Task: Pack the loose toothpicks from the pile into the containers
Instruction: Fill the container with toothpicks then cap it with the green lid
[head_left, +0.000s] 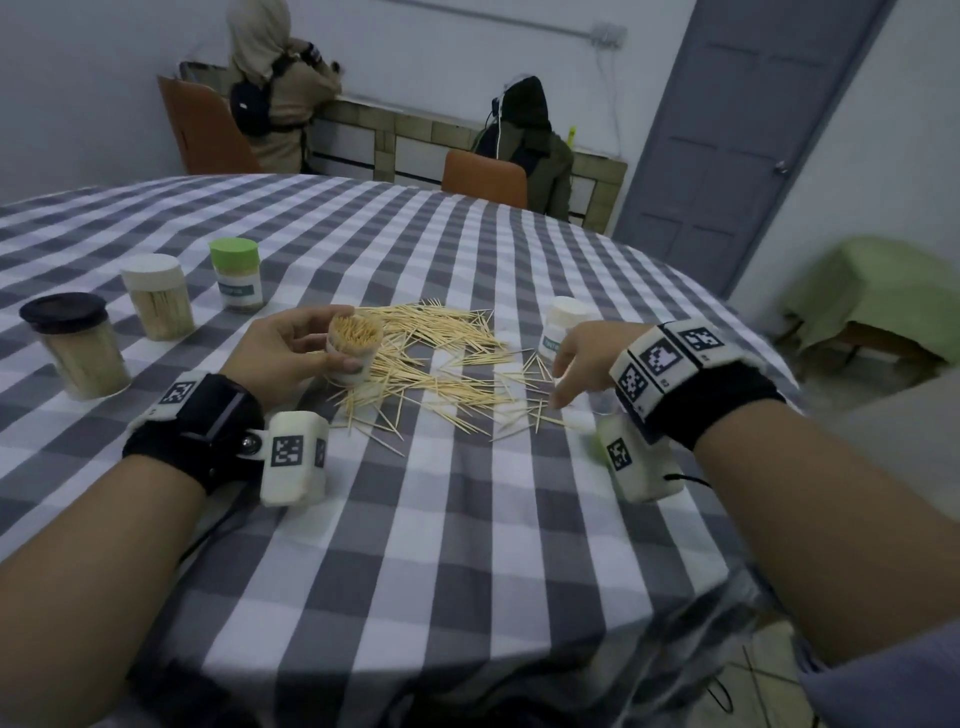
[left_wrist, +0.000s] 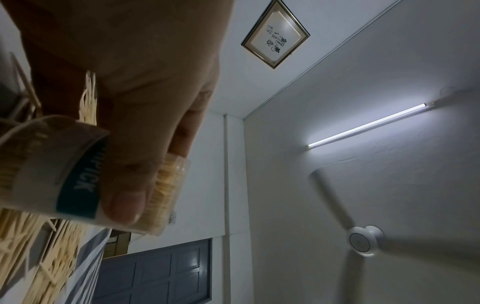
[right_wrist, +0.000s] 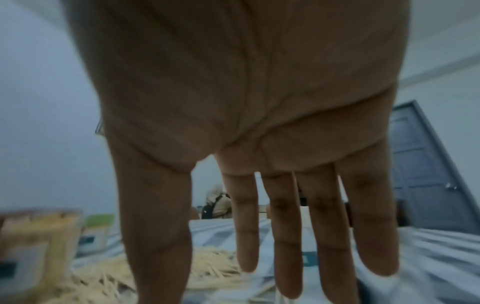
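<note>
My left hand (head_left: 283, 349) holds an open container (head_left: 353, 349) that is full of toothpicks. My fingers and thumb curl round its side. It stands tilted at the left edge of the pile of loose toothpicks (head_left: 441, 364), which lies near the middle of the table (head_left: 467, 519).

My right hand (head_left: 582, 358) is over the right edge of the pile. Its fingers (right_wrist: 330, 236) are straight and spread, and they hold nothing. A white-lid container (head_left: 563, 325) stands just behind this hand.

Three closed containers stand near the left edge of the table: a black-lid container (head_left: 75, 345), a cream-lid container (head_left: 158, 296) and a green-lid container (head_left: 238, 274). They are well apart from the pile. The near side of the table, between my arms, is bare cloth.

The left wrist view shows letters on the label (left_wrist: 78, 185) under my thumb, plus a ceiling fan (left_wrist: 363, 242) and a lamp (left_wrist: 366, 125). The right wrist view is blurry but shows my whole open palm.
</note>
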